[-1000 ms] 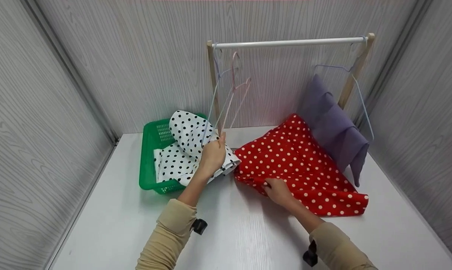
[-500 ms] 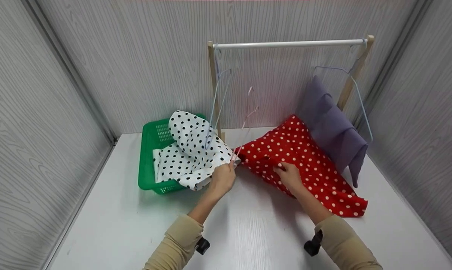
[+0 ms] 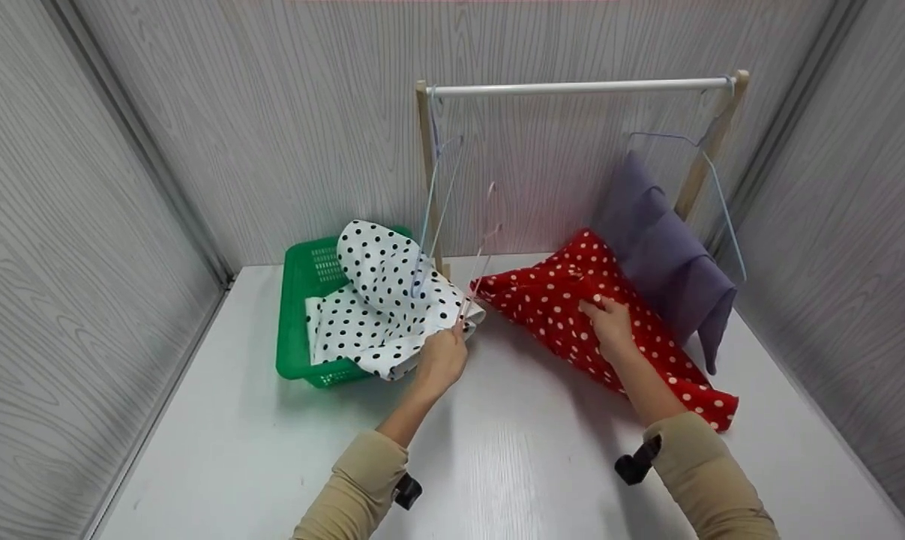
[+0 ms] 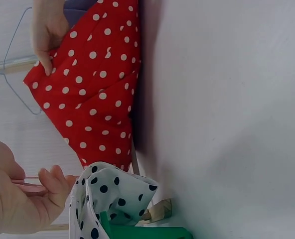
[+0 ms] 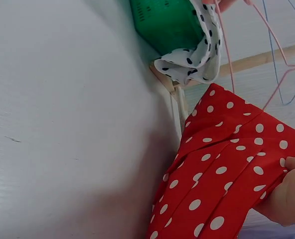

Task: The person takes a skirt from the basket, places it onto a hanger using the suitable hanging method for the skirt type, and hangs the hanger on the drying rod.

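My left hand (image 3: 443, 361) holds a thin pink clothes hanger (image 4: 32, 187) by its lower part, hook upward, in front of the white cloth. With thumb and fingers my right hand (image 3: 612, 328) pinches the upper edge of a red cloth with white dots (image 3: 557, 322). That cloth is partly lifted, and its lower right corner lies on the table. In the right wrist view, the hanger's far end reaches the raised edge of the red cloth; whether it lies in front or behind is unclear there. Part of the left hand (image 4: 25, 199) hides the hanger's near end.
A green basket (image 3: 291, 322) at left holds a white cloth with black dots (image 3: 347, 322), spilling over its side. Behind stands a rack with a white rod (image 3: 572, 88). A light blue hanger (image 3: 430, 196) hangs at its left; a purple cloth (image 3: 669, 240) hangs at right.
The left hand has lowered the pink hanger and brought it toward the red cloth. My right hand has moved up and to the right, lifting and folding the red cloth's edge.
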